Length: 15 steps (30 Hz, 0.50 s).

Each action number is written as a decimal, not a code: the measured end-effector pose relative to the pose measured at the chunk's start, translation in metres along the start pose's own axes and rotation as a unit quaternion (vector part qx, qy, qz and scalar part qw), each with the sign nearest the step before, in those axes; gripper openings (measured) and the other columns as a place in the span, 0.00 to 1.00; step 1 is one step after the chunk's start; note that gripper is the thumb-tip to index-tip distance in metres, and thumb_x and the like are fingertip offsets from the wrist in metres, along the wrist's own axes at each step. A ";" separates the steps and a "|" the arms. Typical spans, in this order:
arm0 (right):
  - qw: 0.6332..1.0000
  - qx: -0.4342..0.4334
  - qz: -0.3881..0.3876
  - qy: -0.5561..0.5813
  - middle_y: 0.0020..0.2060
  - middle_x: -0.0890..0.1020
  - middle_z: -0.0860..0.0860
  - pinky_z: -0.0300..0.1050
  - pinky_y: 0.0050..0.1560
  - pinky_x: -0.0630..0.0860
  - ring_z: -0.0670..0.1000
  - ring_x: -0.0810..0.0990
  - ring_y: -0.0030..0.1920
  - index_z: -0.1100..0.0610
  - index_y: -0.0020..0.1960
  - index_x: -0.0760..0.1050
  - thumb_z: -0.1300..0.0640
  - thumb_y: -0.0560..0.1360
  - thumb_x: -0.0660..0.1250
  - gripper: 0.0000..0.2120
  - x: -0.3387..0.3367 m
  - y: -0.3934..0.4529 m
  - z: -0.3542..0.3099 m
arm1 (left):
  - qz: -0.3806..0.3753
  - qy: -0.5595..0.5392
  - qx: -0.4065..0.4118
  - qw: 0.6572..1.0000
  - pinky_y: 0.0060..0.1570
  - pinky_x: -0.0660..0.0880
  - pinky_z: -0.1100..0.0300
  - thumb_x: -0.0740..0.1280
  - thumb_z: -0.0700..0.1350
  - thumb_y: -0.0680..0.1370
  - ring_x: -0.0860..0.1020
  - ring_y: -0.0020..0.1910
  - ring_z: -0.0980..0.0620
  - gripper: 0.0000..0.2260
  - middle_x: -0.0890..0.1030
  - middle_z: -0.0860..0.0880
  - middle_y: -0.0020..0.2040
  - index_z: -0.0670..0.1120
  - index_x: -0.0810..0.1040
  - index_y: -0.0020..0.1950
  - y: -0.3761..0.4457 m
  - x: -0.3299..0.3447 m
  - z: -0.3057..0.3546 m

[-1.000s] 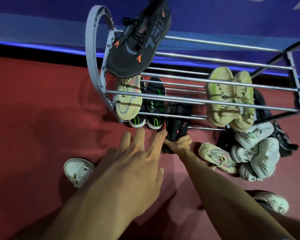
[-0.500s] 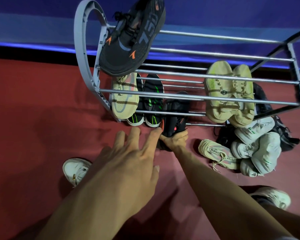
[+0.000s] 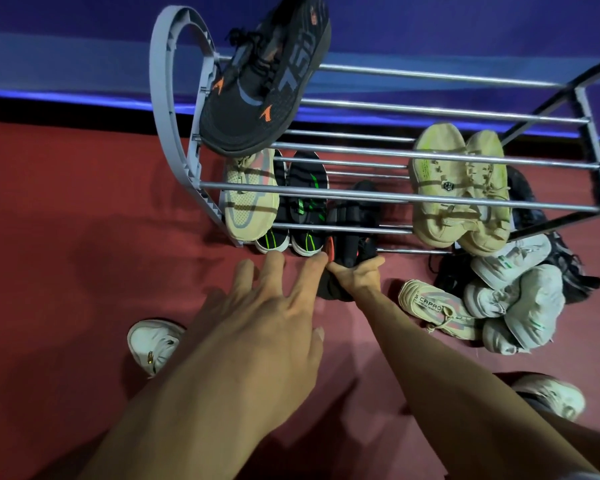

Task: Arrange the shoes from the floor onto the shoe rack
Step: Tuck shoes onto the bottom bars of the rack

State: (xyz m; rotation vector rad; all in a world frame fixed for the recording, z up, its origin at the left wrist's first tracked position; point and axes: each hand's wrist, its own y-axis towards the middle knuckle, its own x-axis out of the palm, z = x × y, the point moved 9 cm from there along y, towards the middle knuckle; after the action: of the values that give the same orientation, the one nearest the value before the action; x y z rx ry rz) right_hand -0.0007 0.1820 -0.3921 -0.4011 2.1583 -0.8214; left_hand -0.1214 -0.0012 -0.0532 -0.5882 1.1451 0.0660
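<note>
The right hand [image 3: 355, 275] has its grip closed around the heel of a black shoe with a red trim [image 3: 352, 237], whose front lies on the lowest bars of the shoe rack [image 3: 174, 109], just right of a pair of black shoes with green stripes [image 3: 307, 202]. The left hand [image 3: 264, 327] hovers with fingers spread and nothing in them, its fingertips near that pair's toes. A black and orange sneaker [image 3: 267, 81] sits on the top tier at the left; a yellowish pair [image 3: 459, 188] rests lower down at the right. More shoes are heaped on the red floor [image 3: 66, 237] at the right [image 3: 513, 299].
</note>
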 end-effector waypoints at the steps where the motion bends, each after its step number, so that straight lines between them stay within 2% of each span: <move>1: 1.000 -0.005 0.008 0.004 0.55 0.80 0.52 0.49 0.60 0.80 0.55 0.81 0.55 0.56 0.62 0.61 0.33 0.49 0.79 0.52 -0.005 0.000 -0.003 | 0.001 -0.001 0.000 1.000 0.67 0.69 0.46 0.56 0.59 0.81 0.61 0.68 0.47 0.31 0.57 0.52 0.71 0.63 0.38 0.76 -0.001 -0.001 0.000; 4: 0.998 -0.043 0.050 -0.012 0.59 0.79 0.56 0.48 0.63 0.77 0.56 0.80 0.61 0.62 0.66 0.62 0.36 0.56 0.81 0.51 -0.026 0.001 -0.026 | 0.008 -0.003 -0.001 1.000 0.66 0.69 0.46 0.56 0.59 0.81 0.61 0.67 0.47 0.31 0.57 0.52 0.71 0.63 0.38 0.76 -0.003 -0.003 -0.002; 7: 0.994 -0.055 0.074 -0.052 0.63 0.79 0.60 0.51 0.65 0.76 0.58 0.79 0.64 0.66 0.68 0.69 0.25 0.53 0.71 0.58 -0.040 0.018 -0.047 | 0.013 -0.008 -0.003 1.000 0.66 0.70 0.46 0.56 0.59 0.81 0.61 0.68 0.47 0.32 0.58 0.52 0.71 0.63 0.38 0.77 -0.007 -0.003 -0.005; 9: 0.990 -0.056 0.075 -0.105 0.62 0.79 0.61 0.52 0.65 0.76 0.59 0.78 0.64 0.65 0.67 0.73 0.22 0.56 0.65 0.56 -0.043 0.028 -0.052 | 0.020 -0.008 -0.002 1.000 0.65 0.70 0.47 0.56 0.59 0.81 0.62 0.67 0.47 0.31 0.58 0.52 0.70 0.62 0.39 0.77 -0.007 -0.004 -0.006; 12: 0.980 -0.087 0.087 -0.157 0.66 0.75 0.65 0.53 0.69 0.71 0.64 0.72 0.67 0.68 0.70 0.69 0.31 0.69 0.71 0.47 -0.043 0.023 -0.058 | 0.027 -0.012 -0.003 1.000 0.66 0.69 0.50 0.56 0.59 0.81 0.61 0.69 0.46 0.31 0.58 0.52 0.72 0.62 0.39 0.77 -0.006 -0.006 -0.006; 15: 0.989 -0.080 0.071 -0.103 0.69 0.68 0.66 0.56 0.73 0.66 0.66 0.68 0.70 0.67 0.73 0.61 0.33 0.68 0.74 0.50 -0.032 0.017 -0.044 | 0.024 -0.014 -0.002 1.000 0.66 0.69 0.49 0.56 0.58 0.81 0.61 0.69 0.46 0.31 0.57 0.52 0.72 0.62 0.39 0.77 -0.003 -0.009 -0.006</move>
State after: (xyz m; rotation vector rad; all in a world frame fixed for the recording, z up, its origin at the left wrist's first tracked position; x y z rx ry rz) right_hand -0.0135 0.2302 -0.3640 -0.3900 2.0374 -0.5068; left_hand -0.1288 -0.0046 -0.0459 -0.5620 1.1321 0.1187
